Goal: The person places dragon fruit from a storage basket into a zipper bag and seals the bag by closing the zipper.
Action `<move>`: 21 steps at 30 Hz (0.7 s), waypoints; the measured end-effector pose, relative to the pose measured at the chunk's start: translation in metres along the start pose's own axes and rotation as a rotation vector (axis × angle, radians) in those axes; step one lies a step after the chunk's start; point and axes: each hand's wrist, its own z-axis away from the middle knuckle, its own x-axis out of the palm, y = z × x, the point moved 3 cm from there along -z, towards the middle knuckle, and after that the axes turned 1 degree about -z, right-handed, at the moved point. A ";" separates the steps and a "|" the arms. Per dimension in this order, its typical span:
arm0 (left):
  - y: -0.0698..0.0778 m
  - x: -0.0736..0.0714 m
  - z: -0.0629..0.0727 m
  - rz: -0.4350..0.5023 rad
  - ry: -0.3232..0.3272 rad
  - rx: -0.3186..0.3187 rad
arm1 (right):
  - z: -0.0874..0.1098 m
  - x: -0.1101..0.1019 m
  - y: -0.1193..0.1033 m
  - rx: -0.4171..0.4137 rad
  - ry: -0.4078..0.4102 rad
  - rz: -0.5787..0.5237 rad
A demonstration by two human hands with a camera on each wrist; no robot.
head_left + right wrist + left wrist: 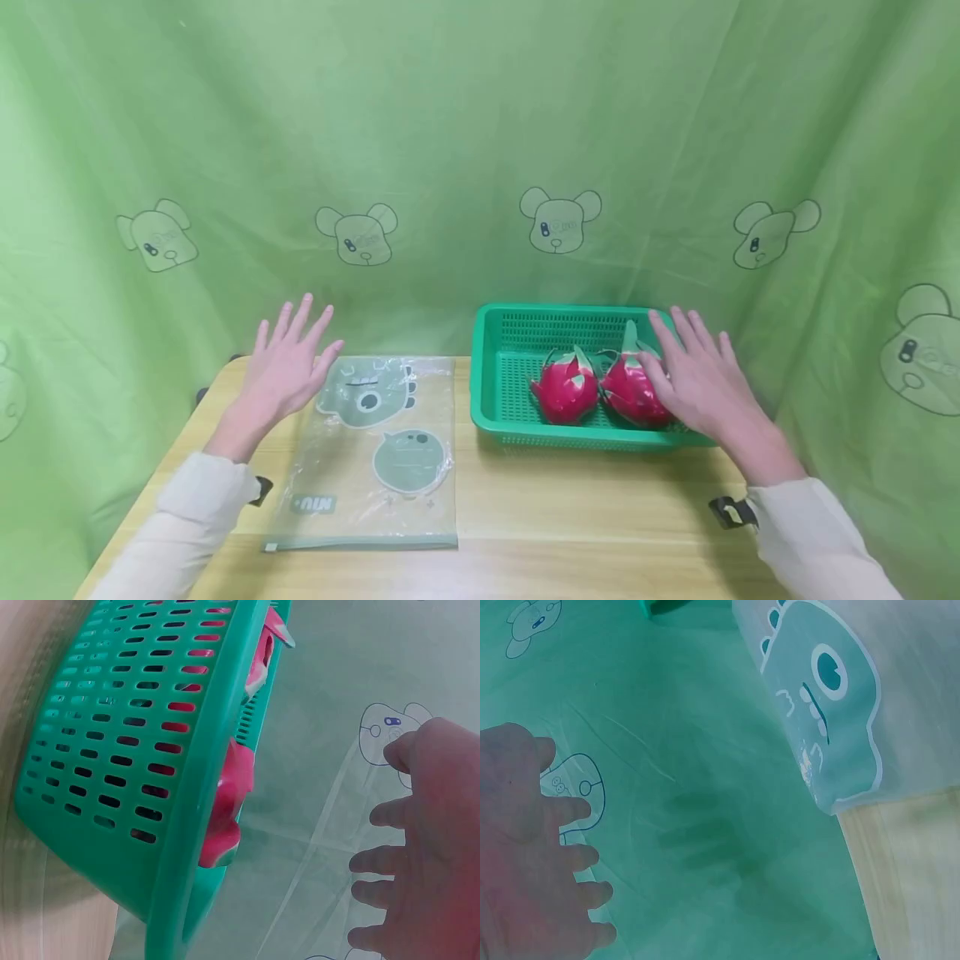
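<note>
Basket (555, 434) holds two dragon fruits (567, 392), with left hand (282, 367) and right hand (699, 379) outspread.

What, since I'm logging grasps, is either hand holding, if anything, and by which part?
Nothing is held: the left hand and the right hand are both empty.

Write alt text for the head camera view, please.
A person's left hand, fingers extended, is near a clear zip bag with cartoon prints on a wooden table; the right hand, also extended, is near the right end of a green basket holding two red dragon fruits. A green curtain printed with animal faces hangs behind.
</note>
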 end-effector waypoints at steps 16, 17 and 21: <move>0.010 0.013 0.009 0.060 0.059 0.001 | 0.022 0.014 -0.015 -0.052 0.148 -0.094; 0.012 0.015 0.010 0.065 0.061 0.000 | 0.024 0.016 -0.017 -0.056 0.161 -0.103; 0.019 0.022 0.013 0.082 0.069 0.011 | 0.031 0.023 -0.021 -0.064 0.212 -0.153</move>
